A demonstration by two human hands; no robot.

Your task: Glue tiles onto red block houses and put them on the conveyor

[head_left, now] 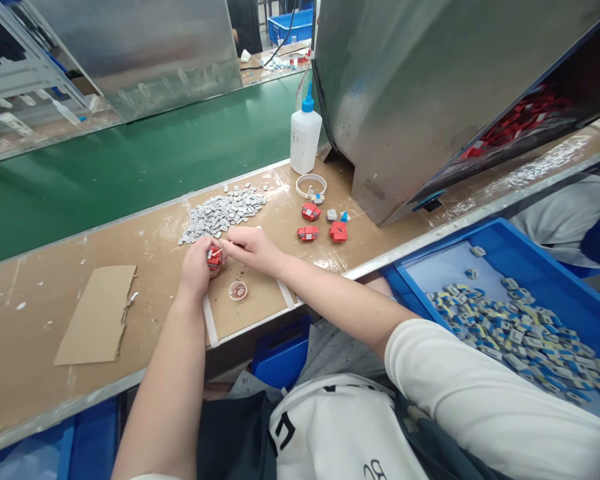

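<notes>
My left hand (196, 268) is closed around a small red plastic part with grey pieces (213, 259), low over the bench. Pinched in my right hand (254, 249) is a thin light-coloured stick (218, 252), its tip at the red part. Just below my hands stands a small clear cup (238, 291) with a little liquid in it. A heap of small grey plastic pieces (224, 213) lies beyond my hands. To the right are several red parts (311, 211), a white tape ring (311, 186) and a white bottle with a blue nozzle (306, 140).
A cardboard piece (97, 313) lies on the bench at left. Behind the bench runs a green conveyor belt (130, 160). A metal housing (390, 100) stands at right, with red parts inside. A blue tray (560, 267) of grey, blue and yellow pieces sits beside my right arm.
</notes>
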